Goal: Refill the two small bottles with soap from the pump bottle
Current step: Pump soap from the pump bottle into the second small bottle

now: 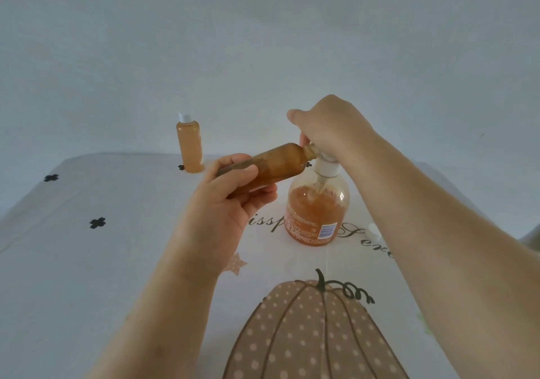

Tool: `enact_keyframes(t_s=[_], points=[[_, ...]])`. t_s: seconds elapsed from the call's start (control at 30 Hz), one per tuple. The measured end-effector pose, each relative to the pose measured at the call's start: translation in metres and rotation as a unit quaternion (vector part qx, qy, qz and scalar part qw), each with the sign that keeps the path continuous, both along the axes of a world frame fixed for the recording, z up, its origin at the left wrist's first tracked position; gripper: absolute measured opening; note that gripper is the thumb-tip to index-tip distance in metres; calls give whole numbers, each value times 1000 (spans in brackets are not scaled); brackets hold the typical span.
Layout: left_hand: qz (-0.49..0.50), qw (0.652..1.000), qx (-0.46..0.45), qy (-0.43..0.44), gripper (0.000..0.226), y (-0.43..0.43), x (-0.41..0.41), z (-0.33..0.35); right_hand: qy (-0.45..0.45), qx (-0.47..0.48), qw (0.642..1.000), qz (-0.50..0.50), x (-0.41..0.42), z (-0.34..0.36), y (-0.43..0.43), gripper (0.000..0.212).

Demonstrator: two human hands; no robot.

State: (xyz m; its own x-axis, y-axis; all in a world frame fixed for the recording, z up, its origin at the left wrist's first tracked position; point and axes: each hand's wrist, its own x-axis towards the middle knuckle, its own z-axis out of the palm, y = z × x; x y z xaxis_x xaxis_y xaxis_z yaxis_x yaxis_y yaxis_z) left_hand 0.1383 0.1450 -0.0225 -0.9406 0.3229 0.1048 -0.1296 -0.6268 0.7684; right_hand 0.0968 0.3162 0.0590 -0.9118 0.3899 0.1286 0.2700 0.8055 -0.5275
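Now the left hand [230, 200] holds the small bottle [277, 168] sideways, mouth at the pump bottle [317, 212]; the right hand [330, 127] grips its top.

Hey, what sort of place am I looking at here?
Probably a room at home, at a table: a white tablecloth printed with a dotted pumpkin and script lettering covers the surface, a plain pale wall stands behind, and a clear plastic pump bottle of orange soap stands on the cloth.

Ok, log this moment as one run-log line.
left hand: holds small bottle tilted, neck at spout | right hand: on pump bottle head | other small bottle: capped, upright, far left
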Motion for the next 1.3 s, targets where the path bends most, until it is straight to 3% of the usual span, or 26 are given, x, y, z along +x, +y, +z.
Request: enact_keyframes(t_s=[0.57,0.77,1.3], points=[[-18,999,26,11,31,-3,4,1,-10,6,1000,-17,5,14,-3,38],[-14,999,38,8,30,-3,5,3,-3,68,997,-22,9,20,-6,34],[-1,1000,7,13,28,-4,3,2,-7,40,999,-14,-3,4,0,34]])
